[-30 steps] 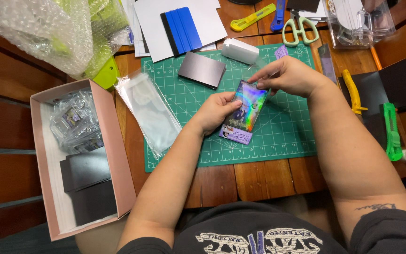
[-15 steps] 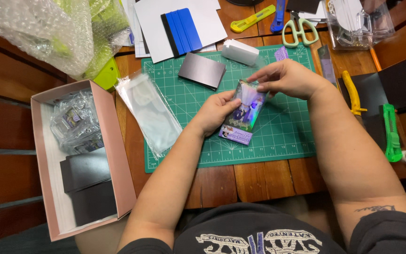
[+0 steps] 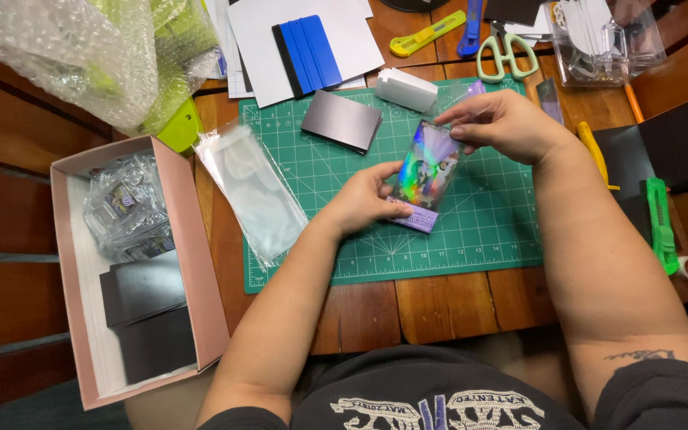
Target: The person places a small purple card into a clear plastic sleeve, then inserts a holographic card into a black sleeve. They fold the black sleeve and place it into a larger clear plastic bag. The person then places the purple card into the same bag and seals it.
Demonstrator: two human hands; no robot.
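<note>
Both hands hold 1 holographic card over the green cutting mat.
Centre frame: left hand grips its lower end, right hand pinches the top; clear sleeve lies unused at left, so sleeving looks undone.

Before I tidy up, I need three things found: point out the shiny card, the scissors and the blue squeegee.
card (image 3: pixel 426 169), head view, middle of its shiny face.
scissors (image 3: pixel 503 49), head view, green handle loop.
squeegee (image 3: pixel 310 52), head view, blue blade.
</note>
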